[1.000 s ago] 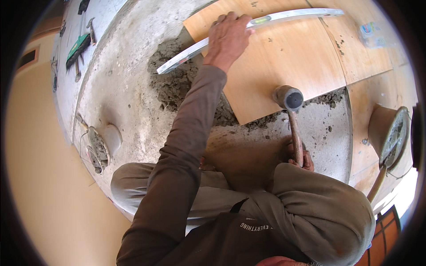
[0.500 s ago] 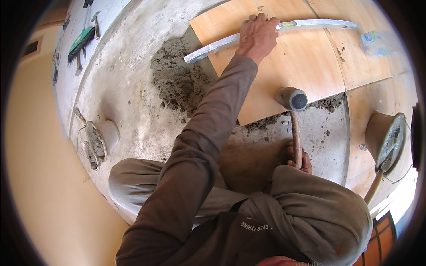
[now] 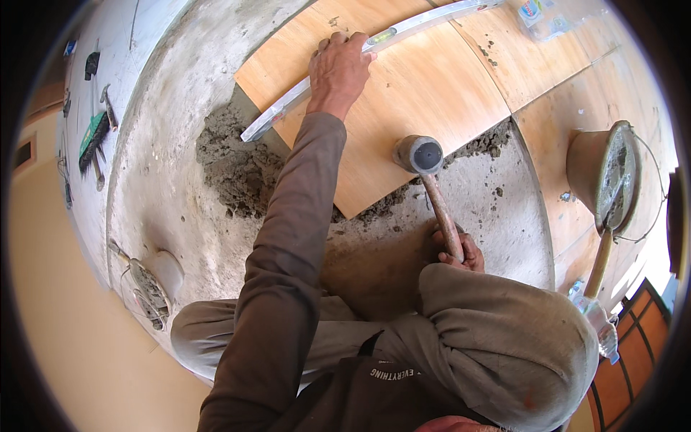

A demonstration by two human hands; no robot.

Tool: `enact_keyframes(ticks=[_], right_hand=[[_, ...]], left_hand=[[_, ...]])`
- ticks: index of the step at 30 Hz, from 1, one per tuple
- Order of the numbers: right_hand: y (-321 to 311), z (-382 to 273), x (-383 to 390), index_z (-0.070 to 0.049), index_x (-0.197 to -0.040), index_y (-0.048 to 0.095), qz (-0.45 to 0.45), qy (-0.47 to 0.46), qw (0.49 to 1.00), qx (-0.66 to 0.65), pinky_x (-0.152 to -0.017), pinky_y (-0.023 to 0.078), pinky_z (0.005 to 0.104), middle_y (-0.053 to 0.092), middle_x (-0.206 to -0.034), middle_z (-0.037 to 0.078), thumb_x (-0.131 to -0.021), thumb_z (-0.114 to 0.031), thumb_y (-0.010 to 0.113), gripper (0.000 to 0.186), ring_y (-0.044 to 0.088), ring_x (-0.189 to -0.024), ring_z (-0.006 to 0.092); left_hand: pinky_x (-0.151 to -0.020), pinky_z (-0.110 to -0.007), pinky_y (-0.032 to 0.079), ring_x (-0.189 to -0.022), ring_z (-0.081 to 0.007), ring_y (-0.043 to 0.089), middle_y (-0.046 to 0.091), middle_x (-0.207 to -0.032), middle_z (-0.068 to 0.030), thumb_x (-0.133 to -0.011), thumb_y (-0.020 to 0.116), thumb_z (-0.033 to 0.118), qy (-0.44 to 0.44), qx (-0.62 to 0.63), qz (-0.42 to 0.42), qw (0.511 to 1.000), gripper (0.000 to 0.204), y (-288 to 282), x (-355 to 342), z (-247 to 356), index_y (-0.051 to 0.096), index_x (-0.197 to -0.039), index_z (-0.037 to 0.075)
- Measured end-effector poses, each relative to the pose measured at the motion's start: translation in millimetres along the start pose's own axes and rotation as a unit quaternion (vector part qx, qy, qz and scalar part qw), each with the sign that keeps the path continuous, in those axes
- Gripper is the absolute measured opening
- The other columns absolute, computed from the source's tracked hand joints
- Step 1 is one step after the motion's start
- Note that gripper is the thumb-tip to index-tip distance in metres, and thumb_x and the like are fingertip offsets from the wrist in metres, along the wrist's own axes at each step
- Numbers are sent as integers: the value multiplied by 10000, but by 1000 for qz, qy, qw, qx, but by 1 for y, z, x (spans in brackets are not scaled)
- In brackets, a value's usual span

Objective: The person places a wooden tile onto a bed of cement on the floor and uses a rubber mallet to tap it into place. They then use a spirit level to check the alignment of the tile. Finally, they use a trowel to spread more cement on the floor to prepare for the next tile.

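Note:
My left hand (image 3: 337, 75) is closed round a long silver spirit level (image 3: 425, 25), its fingers over the top edge beside the green vial. The level lies across a light-brown, wood-patterned floor tile (image 3: 417, 93), and its left end juts past the tile over a heap of wet grey mortar (image 3: 234, 162). Low in front of my right knee, my right hand (image 3: 469, 253) grips the wooden handle of a rubber mallet (image 3: 419, 155). The dark mallet head shows over the tile's near edge; whether it touches the tile I cannot tell.
A mortar-smeared bucket (image 3: 601, 173) with a wooden handle sticking out stands at right, and another bucket (image 3: 165, 273) at left. A clear plastic bottle (image 3: 540, 20) lies on laid tiles at the upper right. A green brush (image 3: 93, 137) and a hammer (image 3: 108, 106) lie far left.
The view has turned, so the tile, level and mallet appear further left. My left hand stays on the level and my right hand still holds the mallet by the tile's near edge.

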State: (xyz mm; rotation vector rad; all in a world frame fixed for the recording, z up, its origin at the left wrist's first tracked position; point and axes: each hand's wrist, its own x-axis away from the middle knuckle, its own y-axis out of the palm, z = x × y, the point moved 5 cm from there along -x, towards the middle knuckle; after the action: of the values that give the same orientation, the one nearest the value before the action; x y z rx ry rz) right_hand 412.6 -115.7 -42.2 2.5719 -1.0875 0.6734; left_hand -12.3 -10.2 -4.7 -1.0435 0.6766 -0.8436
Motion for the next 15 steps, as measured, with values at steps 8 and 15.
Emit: enact_keyframes(ticks=[8, 15], right_hand=[[-5, 8, -1, -20, -1242, 650, -14, 43, 999, 3, -1079, 409, 357, 696, -1236, 90, -911, -230, 814, 426, 581, -1221, 174], [-2, 2, -2, -24, -1217, 651, -19, 7, 1000, 3, -1072, 418, 343, 704, -1228, 98, -914, -141, 797, 357, 606, -1197, 190]], left_hand=[[-955, -498, 504, -1125, -365, 631, 670, -1181, -163, -981, 683, 336, 7, -26, -17, 999, 374, -4, -7, 4, 688, -1274, 103], [-928, -503, 515, -1113, -373, 637, 676, -1162, -178, -982, 683, 343, 11, -18, -11, 1000, 385, 4, -18, 6, 683, -1278, 95]])
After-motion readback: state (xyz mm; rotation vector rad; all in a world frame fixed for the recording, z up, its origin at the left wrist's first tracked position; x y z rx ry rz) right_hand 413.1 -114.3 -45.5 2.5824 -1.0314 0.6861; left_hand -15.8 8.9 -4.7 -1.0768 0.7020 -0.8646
